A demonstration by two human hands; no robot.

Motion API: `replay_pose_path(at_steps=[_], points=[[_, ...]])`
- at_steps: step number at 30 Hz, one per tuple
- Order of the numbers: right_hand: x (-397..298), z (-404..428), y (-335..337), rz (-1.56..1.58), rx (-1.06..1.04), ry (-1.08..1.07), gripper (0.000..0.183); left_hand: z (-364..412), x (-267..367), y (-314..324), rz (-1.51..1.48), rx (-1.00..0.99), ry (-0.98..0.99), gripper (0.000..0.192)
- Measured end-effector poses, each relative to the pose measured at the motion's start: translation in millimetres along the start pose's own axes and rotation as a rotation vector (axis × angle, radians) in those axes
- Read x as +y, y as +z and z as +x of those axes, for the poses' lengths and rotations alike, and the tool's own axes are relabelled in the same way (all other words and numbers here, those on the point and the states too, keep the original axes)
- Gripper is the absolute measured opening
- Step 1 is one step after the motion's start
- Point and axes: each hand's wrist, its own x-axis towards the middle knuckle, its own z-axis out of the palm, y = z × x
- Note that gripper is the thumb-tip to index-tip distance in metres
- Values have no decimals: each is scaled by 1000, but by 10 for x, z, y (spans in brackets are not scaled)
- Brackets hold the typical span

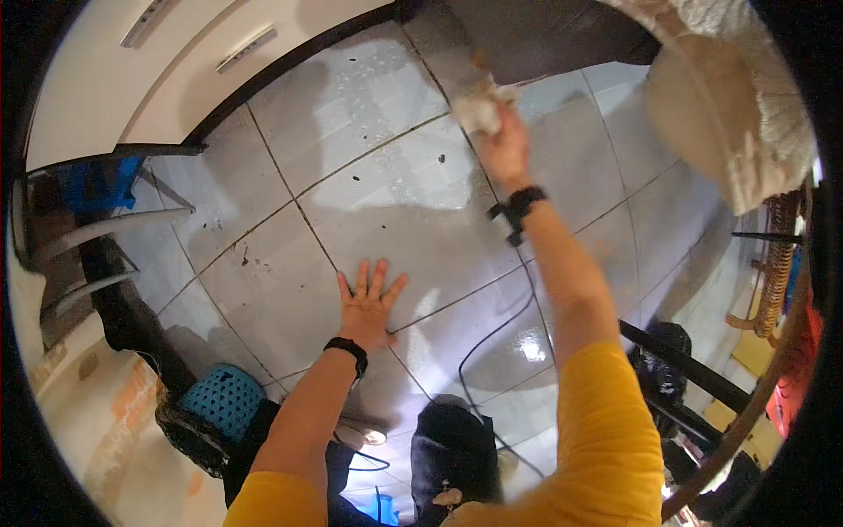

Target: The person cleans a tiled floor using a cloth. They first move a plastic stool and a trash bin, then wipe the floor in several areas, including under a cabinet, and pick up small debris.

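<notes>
My right hand (506,148) is shut on a pale crumpled cloth (479,105), blurred, pressed low over the tiled floor (395,237) beside a dark panel or cover. On that wrist is a black strap with a small device (517,214), from which a thin black cable runs down across the tiles. My left hand (367,304) lies palm down on the tiles with spread fingers and holds nothing; a black band circles its wrist. Small dark specks and brown crumbs (245,255) dot the floor, and part of its surface looks wet.
White drawers (191,79) with metal handles stand at the upper left. Grey metal legs (112,227) are below them. A teal perforated basket (225,400) sits lower left. At the right are dark bars (691,369), a black plastic bag (662,356) and wicker furniture (774,270); a pale covering hangs upper right.
</notes>
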Motion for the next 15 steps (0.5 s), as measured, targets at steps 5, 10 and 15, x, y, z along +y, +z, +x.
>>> replay_pose_path(at_steps=[5, 10, 15], points=[[-822, -731, 755, 276, -87, -71, 52, 10, 36, -91, -26, 16, 13, 122], [-1206, -1111, 541, 743, -182, 253, 59, -50, -45, 30, -97, 45, -18, 123], [330, -1246, -689, 498, 64, 368, 51, -54, -78, 153, -170, 212, 47, 128]])
